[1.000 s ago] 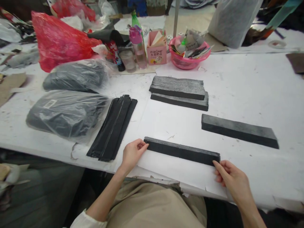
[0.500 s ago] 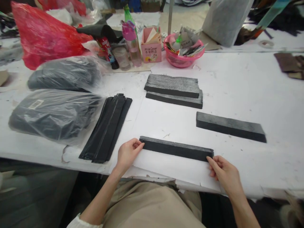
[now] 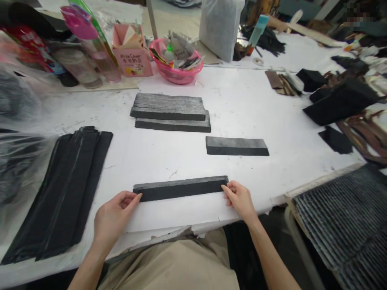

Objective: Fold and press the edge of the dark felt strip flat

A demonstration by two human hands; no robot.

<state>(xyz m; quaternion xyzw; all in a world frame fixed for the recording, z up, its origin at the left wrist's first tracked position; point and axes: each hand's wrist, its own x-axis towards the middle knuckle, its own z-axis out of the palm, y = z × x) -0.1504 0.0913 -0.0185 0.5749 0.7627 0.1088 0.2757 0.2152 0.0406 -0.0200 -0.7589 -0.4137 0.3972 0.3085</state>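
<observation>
A black strip with a grey upper edge [image 3: 181,190] lies across the near part of the white table, pinched at both ends. My left hand [image 3: 116,213] is closed on its left end, thumb on top. At the right end, my right hand [image 3: 238,196] grips the same strip between thumb and fingers. Beyond it to the right lies a short grey and black piece [image 3: 237,146]. Two overlapping stacks of grey strips with black edges [image 3: 169,106] are farther back. Long black strips [image 3: 65,193] lie in a pile on the left.
A pink basket [image 3: 178,72], a pink box [image 3: 133,60] and bottles stand along the back. Clear plastic bags [image 3: 18,161] are at the left edge. Black pieces [image 3: 338,100] lie at the right, above a ribbed dark stack [image 3: 344,217] beside the table.
The view has swung right, bringing the ribbed stack and more black pieces in. Both hands still hold the strip, whose right end now sits higher in the view than its left.
</observation>
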